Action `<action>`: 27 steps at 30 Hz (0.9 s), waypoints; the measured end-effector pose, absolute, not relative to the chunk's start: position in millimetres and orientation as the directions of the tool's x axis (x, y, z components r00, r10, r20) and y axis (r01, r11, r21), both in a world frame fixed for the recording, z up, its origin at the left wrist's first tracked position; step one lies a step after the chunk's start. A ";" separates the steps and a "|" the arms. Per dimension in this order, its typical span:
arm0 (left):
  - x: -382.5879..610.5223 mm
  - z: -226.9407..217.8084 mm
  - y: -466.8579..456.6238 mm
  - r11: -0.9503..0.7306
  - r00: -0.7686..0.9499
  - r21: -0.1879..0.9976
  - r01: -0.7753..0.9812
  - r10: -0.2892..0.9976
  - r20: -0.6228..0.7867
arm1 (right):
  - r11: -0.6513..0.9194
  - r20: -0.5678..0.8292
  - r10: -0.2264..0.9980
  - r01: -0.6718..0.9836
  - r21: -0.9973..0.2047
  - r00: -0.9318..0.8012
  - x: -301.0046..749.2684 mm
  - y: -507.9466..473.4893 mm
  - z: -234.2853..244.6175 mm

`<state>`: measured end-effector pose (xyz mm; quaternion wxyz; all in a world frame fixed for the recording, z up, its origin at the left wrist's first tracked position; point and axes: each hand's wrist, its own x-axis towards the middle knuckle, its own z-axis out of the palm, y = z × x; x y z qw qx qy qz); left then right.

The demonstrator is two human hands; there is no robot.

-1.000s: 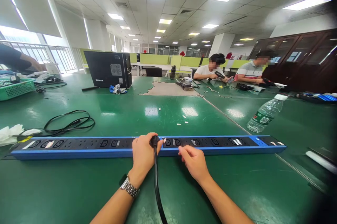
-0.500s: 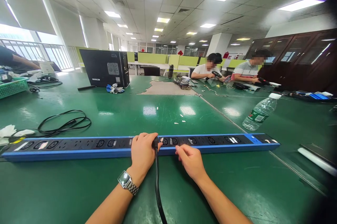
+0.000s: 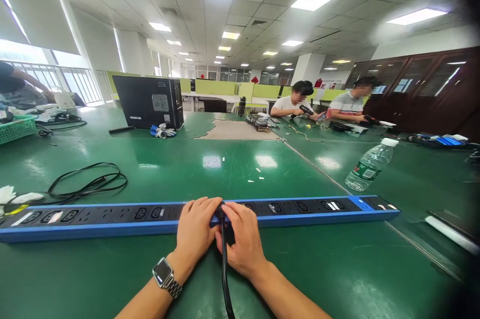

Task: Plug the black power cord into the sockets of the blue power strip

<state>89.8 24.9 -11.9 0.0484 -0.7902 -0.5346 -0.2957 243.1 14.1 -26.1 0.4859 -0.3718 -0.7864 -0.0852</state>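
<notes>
A long blue power strip with black sockets lies across the green table in front of me. Near its middle, a black power plug stands at the sockets, and its thick black cable runs down toward me. My left hand is closed at the plug's left side, its fingers resting over the strip. From the right, my right hand closes on the plug, forefinger near its top and thumb low by the cable. Both hands partly hide the plug, so how deep it sits in the socket cannot be seen.
A thin black cord lies coiled beyond the strip at left. A water bottle stands at right. Farther back are a black computer case, gloves and a green basket. Two people sit at the far right; another is at left.
My right hand has moved left from beside the strip onto the plug and cable. My left hand has shifted slightly left and its thumb has dropped lower. The view has moved slightly.
</notes>
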 end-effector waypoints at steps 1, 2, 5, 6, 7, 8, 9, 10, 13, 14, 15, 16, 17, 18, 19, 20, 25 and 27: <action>90.5 -11.6 25.0 -0.417 0.243 0.255 0.872 0.822 0.514 | 0.706 0.826 0.505 0.671 -0.228 -0.251 238.1 15.9 -26.1; 91.0 -11.3 24.9 -0.416 0.240 0.266 0.870 0.827 0.508 | 0.701 0.830 0.505 0.674 -0.234 -0.237 234.5 17.7 -26.0; 91.8 -12.2 23.7 -0.427 0.254 0.270 0.863 0.828 0.500 | 0.695 0.854 0.485 0.676 -0.245 -0.189 231.0 21.8 -24.4; 92.1 -13.3 23.1 -0.426 0.252 0.264 0.865 0.825 0.506 | 0.695 0.858 0.478 0.677 -0.240 -0.188 231.5 22.6 -23.8; 92.5 -14.7 22.4 -0.423 0.247 0.256 0.869 0.819 0.517 | 0.694 0.860 0.473 0.682 -0.231 -0.190 232.4 23.1 -23.2; 92.8 -16.3 21.7 -0.421 0.242 0.245 0.873 0.812 0.531 | 0.689 0.862 0.470 0.689 -0.222 -0.191 233.2 23.3 -22.8; 93.0 -17.8 21.1 -0.415 0.234 0.235 0.879 0.805 0.545 | 0.682 0.864 0.468 0.698 -0.217 -0.189 233.8 23.3 -22.5; 93.1 -19.0 20.5 -0.404 0.224 0.225 0.887 0.800 0.556 | 0.676 0.866 0.465 0.705 -0.214 -0.183 234.1 23.0 -22.5; 92.1 -20.5 19.1 -0.354 0.186 0.201 0.913 0.801 0.568 | 0.669 0.875 0.457 0.710 -0.218 -0.162 232.4 20.8 -23.5; 91.5 -20.4 18.6 -0.343 0.182 0.193 0.919 0.805 0.565 | 0.667 0.874 0.461 0.710 -0.225 -0.156 231.3 19.6 -24.2; 90.8 -20.3 18.2 -0.339 0.185 0.184 0.922 0.807 0.560 | 0.665 0.871 0.467 0.709 -0.234 -0.151 230.3 18.3 -25.0; 90.2 -20.1 17.7 -0.341 0.193 0.175 0.924 0.808 0.556 | 0.663 0.867 0.476 0.708 -0.245 -0.146 229.4 17.1 -25.8; 89.8 -20.1 17.3 -0.343 0.201 0.166 0.924 0.808 0.554 | 0.661 0.863 0.485 0.706 -0.255 -0.142 228.7 16.0 -26.6; 89.5 -20.2 17.0 -0.346 0.206 0.160 0.925 0.806 0.554 | 0.662 0.859 0.493 0.702 -0.264 -0.141 228.5 15.1 -27.3; 89.3 -20.5 16.8 -0.348 0.208 0.155 0.925 0.804 0.557 | 0.666 0.854 0.499 0.695 -0.271 -0.145 228.7 14.7 -28.0; 89.3 -20.8 16.7 -0.347 0.207 0.154 0.925 0.800 0.563 | 0.673 0.850 0.504 0.686 -0.276 -0.153 229.2 14.8 -28.6; 89.4 -22.3 18.1 -0.360 0.211 0.154 0.920 0.787 0.580 | 0.652 0.829 0.547 0.680 -0.335 -0.116 234.6 21.6 -31.1; 89.2 -22.6 19.2 -0.360 0.214 0.153 0.920 0.789 0.576 | 0.613 0.817 0.570 0.706 -0.355 -0.084 235.5 25.6 -32.1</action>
